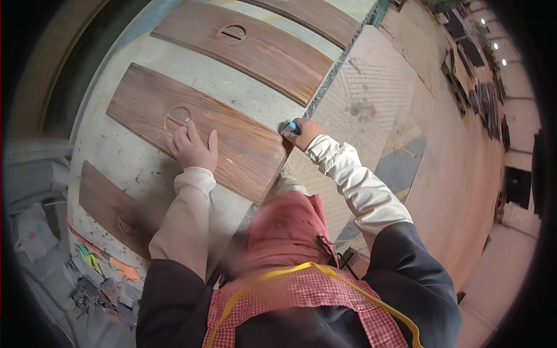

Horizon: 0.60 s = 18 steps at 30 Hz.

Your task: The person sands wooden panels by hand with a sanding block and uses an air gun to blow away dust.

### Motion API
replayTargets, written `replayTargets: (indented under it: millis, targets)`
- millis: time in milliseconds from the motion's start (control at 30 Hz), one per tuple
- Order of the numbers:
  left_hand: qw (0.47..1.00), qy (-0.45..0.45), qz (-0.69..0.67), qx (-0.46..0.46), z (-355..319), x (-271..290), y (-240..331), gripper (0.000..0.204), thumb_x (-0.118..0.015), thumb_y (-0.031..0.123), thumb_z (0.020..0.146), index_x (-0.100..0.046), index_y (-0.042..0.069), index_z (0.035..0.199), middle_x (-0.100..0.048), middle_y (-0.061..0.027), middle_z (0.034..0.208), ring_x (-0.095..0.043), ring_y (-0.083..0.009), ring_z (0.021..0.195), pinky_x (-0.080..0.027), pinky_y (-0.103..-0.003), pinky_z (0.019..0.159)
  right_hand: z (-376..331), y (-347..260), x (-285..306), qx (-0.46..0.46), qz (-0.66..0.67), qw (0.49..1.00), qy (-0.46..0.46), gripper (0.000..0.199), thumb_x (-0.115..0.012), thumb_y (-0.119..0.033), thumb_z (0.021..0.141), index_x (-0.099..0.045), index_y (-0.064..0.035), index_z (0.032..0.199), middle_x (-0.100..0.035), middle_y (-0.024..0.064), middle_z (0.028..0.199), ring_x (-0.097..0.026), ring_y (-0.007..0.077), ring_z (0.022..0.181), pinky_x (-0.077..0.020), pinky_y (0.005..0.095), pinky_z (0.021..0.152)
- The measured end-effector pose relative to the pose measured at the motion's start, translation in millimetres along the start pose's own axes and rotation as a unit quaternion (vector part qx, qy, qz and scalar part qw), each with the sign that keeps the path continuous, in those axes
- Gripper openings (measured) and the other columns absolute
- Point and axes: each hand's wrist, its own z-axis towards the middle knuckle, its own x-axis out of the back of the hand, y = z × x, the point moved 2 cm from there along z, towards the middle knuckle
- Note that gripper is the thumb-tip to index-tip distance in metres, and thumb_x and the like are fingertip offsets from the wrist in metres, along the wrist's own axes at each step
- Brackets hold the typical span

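Top-down view here: the left hand (194, 149) lies flat on a reddish-brown wooden board (197, 130), fingers spread and palm down, so no grip on that side, just pressing on the surface. The fingertips sit right next to a round cut-out (177, 118) in the board, touching or nearly touching its rim (hard to say which). The board rests at an angle on a pale, stained bench (125, 165), with its near-right corner reaching the bench edge.

The right hand (303, 132) is at the board's right end, just off that edge, with its grip closed around a small tool (290, 127) with a blue part showing. I can't tell what kind of tool it is, it's mostly covered by the fingers. It looks to be up against the board's end.

Three more boards of the same wood lie on the bench: a second board (249, 49) further away with the same sort of round cut-out, a third board (313, 14) past that at the top, and a darker board (113, 211) nearer, at the left. The person wears cream sleeves and a red checked apron (301, 290) with a yellow strap. To the right, below the bench, is a brick-patterned floor (371, 87).
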Motion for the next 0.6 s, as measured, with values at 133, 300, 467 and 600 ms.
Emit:
replayTargets:
  millis: [133, 300, 467, 600]
  targets:
    - [0.999, -0.041, -0.006, 0.033, 2.1, 8.5, 2.2, 0.066, -0.063, 0.043, 0.083, -0.045, -0.002, 0.129, -0.046, -0.0201, 0.120, -0.042, -0.0349, 0.119, -0.025, -0.059, 0.106, 19.0, 1.5, 3.3, 0.047, 0.075, 0.990, -0.114, 0.038, -0.063, -0.028, 0.079, -0.066, -0.0100, 0.113, -0.068, 0.0187, 0.098, -0.066, 0.0297, 0.093, -0.0504, 0.0367, 0.083]
    - [0.998, -0.035, -0.035, 0.039, -0.5, 6.9, 0.4, 0.067, -0.065, 0.042, 0.082, -0.046, -0.002, 0.128, -0.048, -0.0190, 0.119, -0.042, -0.0351, 0.118, -0.025, -0.059, 0.105, 57.1, -23.9, -17.9, 0.138, 0.051, 0.984, -0.102, 0.036, -0.064, -0.024, 0.081, -0.064, -0.0160, 0.116, -0.067, 0.0155, 0.102, -0.064, 0.0315, 0.097, -0.0492, 0.0377, 0.087]
    - [0.996, -0.036, -0.052, 0.066, 3.0, 7.9, -3.4, 0.067, -0.066, 0.042, 0.080, -0.046, 0.001, 0.129, -0.047, -0.0175, 0.120, -0.041, -0.0351, 0.120, -0.023, -0.060, 0.105, 118.3, -148.1, -34.8, 0.166, 0.038, 0.983, -0.064, 0.034, -0.065, -0.030, 0.080, -0.066, -0.0104, 0.109, -0.067, 0.0202, 0.097, -0.063, 0.0379, 0.092, -0.0501, 0.0421, 0.081]
    - [0.980, -0.012, -0.077, 0.181, -10.5, 0.1, -20.0, 0.077, -0.060, 0.049, 0.084, -0.035, 0.003, 0.139, -0.044, -0.0207, 0.130, -0.034, -0.0404, 0.129, -0.023, -0.059, 0.106, 86.1, -158.8, -55.4, 0.179, -0.006, 0.984, -0.012, 0.024, -0.067, -0.021, 0.080, -0.068, -0.0081, 0.100, -0.068, 0.0191, 0.095, -0.066, 0.0356, 0.087, -0.0517, 0.0401, 0.078]
